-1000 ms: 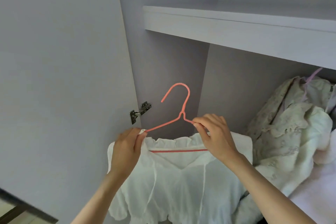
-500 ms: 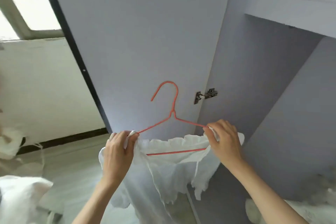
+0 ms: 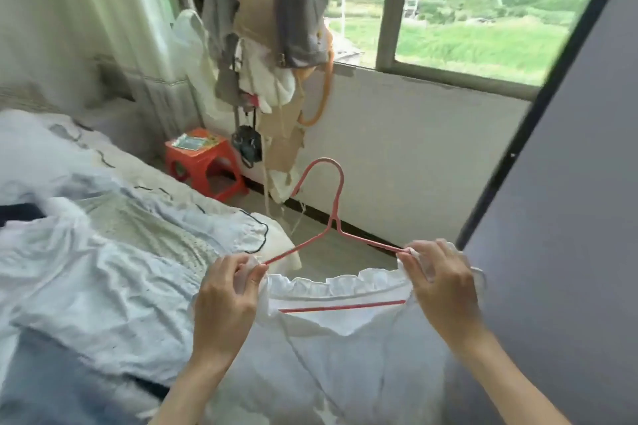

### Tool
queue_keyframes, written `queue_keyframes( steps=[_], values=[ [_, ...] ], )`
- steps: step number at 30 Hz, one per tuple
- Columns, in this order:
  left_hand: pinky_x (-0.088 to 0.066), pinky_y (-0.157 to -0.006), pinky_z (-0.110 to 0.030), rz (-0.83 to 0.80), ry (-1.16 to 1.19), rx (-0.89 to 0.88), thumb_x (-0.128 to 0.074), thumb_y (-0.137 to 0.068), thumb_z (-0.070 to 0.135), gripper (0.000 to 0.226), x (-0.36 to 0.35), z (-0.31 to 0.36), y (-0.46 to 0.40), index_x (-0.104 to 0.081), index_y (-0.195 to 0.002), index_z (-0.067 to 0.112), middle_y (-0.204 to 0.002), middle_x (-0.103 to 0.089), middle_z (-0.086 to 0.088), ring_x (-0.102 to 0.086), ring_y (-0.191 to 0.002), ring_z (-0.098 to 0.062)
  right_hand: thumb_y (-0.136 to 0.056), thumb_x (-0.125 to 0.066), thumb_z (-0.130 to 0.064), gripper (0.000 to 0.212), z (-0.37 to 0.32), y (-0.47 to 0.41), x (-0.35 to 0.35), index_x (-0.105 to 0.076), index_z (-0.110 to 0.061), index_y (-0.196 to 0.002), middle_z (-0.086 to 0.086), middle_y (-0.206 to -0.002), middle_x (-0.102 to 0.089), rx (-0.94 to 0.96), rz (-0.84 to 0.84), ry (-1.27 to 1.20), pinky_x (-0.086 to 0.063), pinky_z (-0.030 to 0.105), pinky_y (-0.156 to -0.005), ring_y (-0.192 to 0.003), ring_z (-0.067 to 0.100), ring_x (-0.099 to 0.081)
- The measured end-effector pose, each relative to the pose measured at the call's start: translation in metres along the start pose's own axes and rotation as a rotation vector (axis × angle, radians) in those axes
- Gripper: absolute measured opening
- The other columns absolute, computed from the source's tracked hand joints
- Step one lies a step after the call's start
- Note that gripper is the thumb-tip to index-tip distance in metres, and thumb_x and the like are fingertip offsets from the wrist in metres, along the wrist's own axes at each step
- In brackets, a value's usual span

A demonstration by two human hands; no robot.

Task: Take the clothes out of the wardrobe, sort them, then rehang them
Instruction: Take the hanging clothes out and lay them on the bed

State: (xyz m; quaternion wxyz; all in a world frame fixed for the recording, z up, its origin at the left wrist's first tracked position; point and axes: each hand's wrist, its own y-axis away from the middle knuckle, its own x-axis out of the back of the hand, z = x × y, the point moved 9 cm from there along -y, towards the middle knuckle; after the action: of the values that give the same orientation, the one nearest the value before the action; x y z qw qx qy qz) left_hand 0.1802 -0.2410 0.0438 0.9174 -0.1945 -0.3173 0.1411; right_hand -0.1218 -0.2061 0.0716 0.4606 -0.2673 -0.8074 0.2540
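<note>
A person holds a white ruffle-necked garment (image 3: 345, 348) on a pink wire hanger (image 3: 333, 217) out in front of the body, beside a bed, with the hanger's hook upright and its lower bar showing red through the neckline. The left hand (image 3: 224, 304) pinches the left shoulder of the garment together with the end of the hanger between thumb and curled fingers; the right hand (image 3: 438, 283) pinches the right shoulder and the hanger's other end in the same way. The cloth hangs down between the two forearms, its lower part out of view.

To the left, the bed (image 3: 51, 148) carries a heap of pale, crumpled clothes (image 3: 103, 269) that reaches almost to the left hand. At the right edge of the view stands a grey wardrobe door (image 3: 569, 200) with a dark edge, just beside the right hand. Behind the hanger, a rack hung with bags and clothing (image 3: 269, 45) stands against the wall under a window (image 3: 466, 10) that looks onto green slopes. An orange plastic stool (image 3: 203, 162) with something flat on its top sits on the floor between the bed and the rack, and a pale curtain (image 3: 86, 10) hangs at the left.
</note>
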Motion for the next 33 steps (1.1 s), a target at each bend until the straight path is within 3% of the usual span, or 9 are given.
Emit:
queue_keyframes(
  steps=[3, 7, 10, 13, 17, 21, 25, 28, 33],
  values=[
    [-0.041, -0.068, -0.032, 0.164, -0.093, 0.082, -0.055, -0.081, 0.043, 0.031, 0.077, -0.05, -0.017, -0.06, -0.089, 0.014, -0.083, -0.055, 0.006, -0.054, -0.081, -0.019, -0.084, -0.052, -0.038, 0.032, -0.076, -0.026, -0.065, -0.066, -0.01, -0.08, -0.001, -0.073, -0.06, 0.137, -0.031, -0.107, -0.036, 0.019, -0.067, -0.066, 0.017, -0.056],
    [-0.039, -0.072, -0.029, 0.344, -0.231, 0.201, -0.061, -0.083, 0.034, 0.024, 0.176, -0.109, -0.014, -0.062, -0.09, 0.01, -0.086, -0.054, 0.007, -0.056, -0.085, -0.022, -0.082, -0.061, -0.049, 0.04, -0.17, -0.036, -0.144, -0.067, -0.009, -0.084, 0.001, -0.081, -0.061, 0.222, -0.135, -0.247, -0.048, 0.023, -0.052, -0.059, 0.015, -0.056],
    [-0.039, -0.073, -0.027, 0.487, -0.347, 0.282, -0.066, -0.082, 0.025, 0.019, 0.245, -0.139, 0.0, -0.062, -0.091, 0.009, -0.09, -0.059, 0.003, -0.058, -0.089, -0.023, -0.082, -0.055, -0.054, 0.042, -0.244, -0.032, -0.194, -0.066, -0.014, -0.073, -0.004, -0.073, -0.058, 0.328, -0.192, -0.312, -0.043, 0.022, -0.05, -0.061, 0.016, -0.058],
    [-0.038, -0.076, -0.031, 0.627, -0.433, 0.335, -0.066, -0.085, 0.029, 0.023, 0.306, -0.158, 0.019, -0.063, -0.09, 0.007, -0.089, -0.059, 0.004, -0.056, -0.089, -0.022, -0.081, -0.048, -0.052, 0.047, -0.319, -0.028, -0.227, -0.059, -0.012, -0.06, -0.004, -0.062, -0.054, 0.446, -0.216, -0.389, -0.038, 0.024, -0.047, -0.056, 0.02, -0.055],
    [-0.04, -0.076, -0.032, 0.814, -0.553, 0.379, -0.046, -0.081, 0.048, 0.045, 0.372, -0.167, 0.046, -0.063, -0.09, 0.007, -0.09, -0.064, -0.004, -0.057, -0.087, -0.025, -0.081, -0.048, -0.053, 0.049, -0.412, -0.027, -0.258, -0.051, -0.012, -0.055, -0.001, -0.056, -0.053, 0.592, -0.232, -0.494, -0.035, 0.029, -0.05, -0.053, 0.024, -0.054],
    [-0.039, -0.077, -0.035, 1.006, -0.695, 0.455, -0.052, -0.081, 0.041, 0.036, 0.43, -0.162, 0.057, -0.064, -0.089, 0.007, -0.09, -0.064, -0.006, -0.057, -0.088, -0.029, -0.083, -0.048, -0.055, 0.049, -0.497, -0.029, -0.282, -0.053, -0.013, -0.058, 0.002, -0.058, -0.057, 0.693, -0.252, -0.615, -0.04, 0.032, -0.058, -0.057, 0.027, -0.056],
    [-0.039, -0.077, -0.039, 1.101, -0.808, 0.391, -0.047, -0.083, 0.04, 0.037, 0.481, -0.144, 0.055, -0.061, -0.083, 0.006, -0.083, -0.062, -0.006, -0.051, -0.083, -0.024, -0.083, -0.047, -0.053, 0.05, -0.574, -0.032, -0.292, -0.053, -0.01, -0.059, 0.005, -0.057, -0.056, 0.731, -0.291, -0.792, -0.043, 0.035, -0.059, -0.058, 0.03, -0.056],
    [-0.033, -0.075, -0.034, 1.173, -1.002, 0.348, -0.052, -0.083, 0.032, 0.031, 0.522, -0.124, 0.057, -0.061, -0.082, 0.002, -0.082, -0.063, -0.013, -0.048, -0.083, -0.021, -0.082, -0.046, -0.055, 0.051, -0.625, -0.029, -0.292, -0.057, -0.009, -0.063, 0.007, -0.057, -0.057, 0.743, -0.325, -0.905, -0.038, 0.03, -0.056, -0.058, 0.031, -0.055],
    [-0.033, -0.073, -0.038, 1.224, -1.212, 0.387, -0.052, -0.085, 0.035, 0.033, 0.572, -0.114, 0.066, -0.061, -0.082, 0.004, -0.082, -0.063, -0.012, -0.053, -0.082, -0.03, -0.08, -0.041, -0.06, 0.054, -0.691, -0.011, -0.298, -0.056, -0.01, -0.065, 0.007, -0.059, -0.055, 0.736, -0.394, -1.054, -0.026, 0.028, -0.057, -0.06, 0.032, -0.053]
  ],
)
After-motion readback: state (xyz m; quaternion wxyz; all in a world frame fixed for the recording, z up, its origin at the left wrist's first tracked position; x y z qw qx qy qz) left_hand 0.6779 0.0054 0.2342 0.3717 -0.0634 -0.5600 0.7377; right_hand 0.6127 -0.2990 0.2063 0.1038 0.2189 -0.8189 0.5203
